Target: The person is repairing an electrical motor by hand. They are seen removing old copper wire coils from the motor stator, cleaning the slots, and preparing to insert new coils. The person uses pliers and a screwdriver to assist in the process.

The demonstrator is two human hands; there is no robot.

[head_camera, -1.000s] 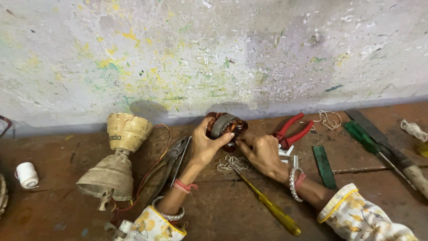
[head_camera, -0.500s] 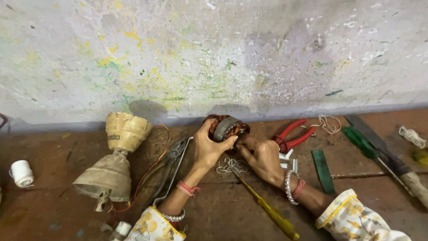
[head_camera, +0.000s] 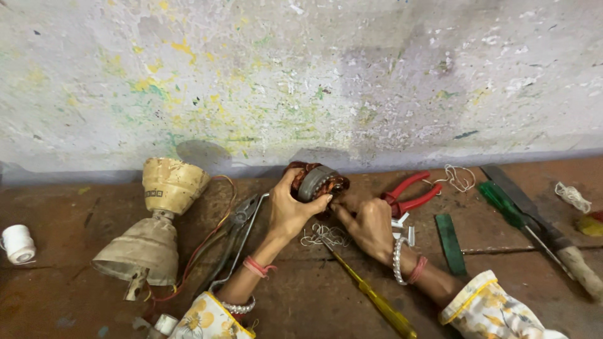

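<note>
At the frame's centre, a copper-wound motor stator with a grey metal core (head_camera: 315, 181) is gripped by the left hand (head_camera: 290, 210) against the brown worktop (head_camera: 75, 213). Its windings are pinched by the right hand (head_camera: 370, 227). Since a second ago, little has shifted; the stator stays held, so the work is judged ongoing.

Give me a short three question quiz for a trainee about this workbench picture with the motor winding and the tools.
1. True or false: the left hand grips the wound motor coil.
2. Which tool lies just right of the right hand? A red-handled pliers, B hammer, C saw.
3. What colour is the handle of the screwdriver lying below the hands?

Key: 1 true; 2 A; 3 yellow.
</note>
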